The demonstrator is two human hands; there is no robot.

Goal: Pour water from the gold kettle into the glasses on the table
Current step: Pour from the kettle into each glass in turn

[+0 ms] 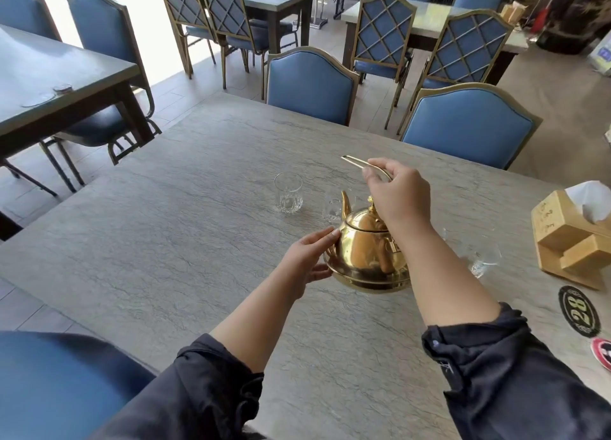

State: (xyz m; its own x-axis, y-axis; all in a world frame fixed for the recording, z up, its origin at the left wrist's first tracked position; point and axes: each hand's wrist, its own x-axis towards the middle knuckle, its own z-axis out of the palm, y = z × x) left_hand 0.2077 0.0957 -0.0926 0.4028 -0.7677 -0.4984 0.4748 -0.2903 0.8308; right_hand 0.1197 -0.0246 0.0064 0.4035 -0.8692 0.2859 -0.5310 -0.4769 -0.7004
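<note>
Table (pixel 172 228): grey stone-look top, everything sits on it. Blue chairs (pixel 310 86) along the far edge.

Kettle (pixel 363 251): gold, near table centre, between the two hands. Tilted, far side dipped, base rim lifted at the near edge; can't tell if the far edge touches the table. Spout (pixel 345 203) points away from the person and slightly left, tip up. Long axis runs base to lid knob, leaning away. Handle (pixel 358 162) is a thin gold bail, swung up above the lid, its free loop sticking out left and away from the grip.

Right hand (pixel 400 191): above the lid, fingers curled closed around the handle, carrying it. Forearm crosses in front of the kettle's right side.

Left hand (pixel 310 257): flat against the kettle's left wall, fingers spread loosely, fingertips touching the metal near the spout base; steadying, not wrapped round.

Tissue box (pixel 562 241): wooden, well right of the right-hand grip.

Glasses, three:
- one (pixel 288 193) upright, left of and beyond the grip, apart from the kettle
- one (pixel 332 208) just beyond the spout, partly hidden by it
- one (pixel 482 257) right of the grip, behind the right forearm

Water level in any glass: can't tell.

Round "28" sticker (pixel 579 310) on the table, near right edge.
</note>
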